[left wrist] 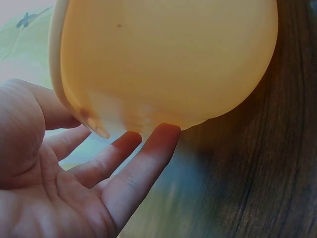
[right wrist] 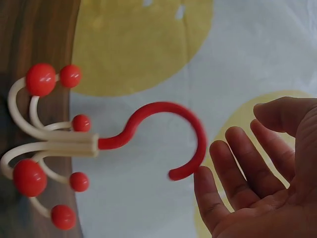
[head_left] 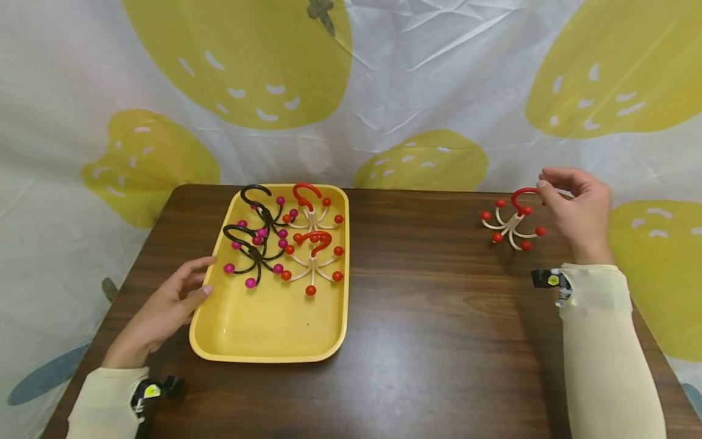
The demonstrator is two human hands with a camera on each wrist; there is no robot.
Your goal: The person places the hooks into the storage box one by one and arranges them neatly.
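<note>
A hook hanger with a red hook and cream arms tipped with red balls stands at the table's far right. My right hand is beside its hook, and in the right wrist view the fingers spread apart with one fingertip right at the red curve. My left hand touches the left side of a yellow tray, its fingers loosely extended against the outer wall. In the tray's far half are two black hangers with magenta balls and two red-hooked hangers with red balls.
The dark wooden table ends at the back against a white curtain with a yellow fruit print. The tray's near half shows a bare yellow floor.
</note>
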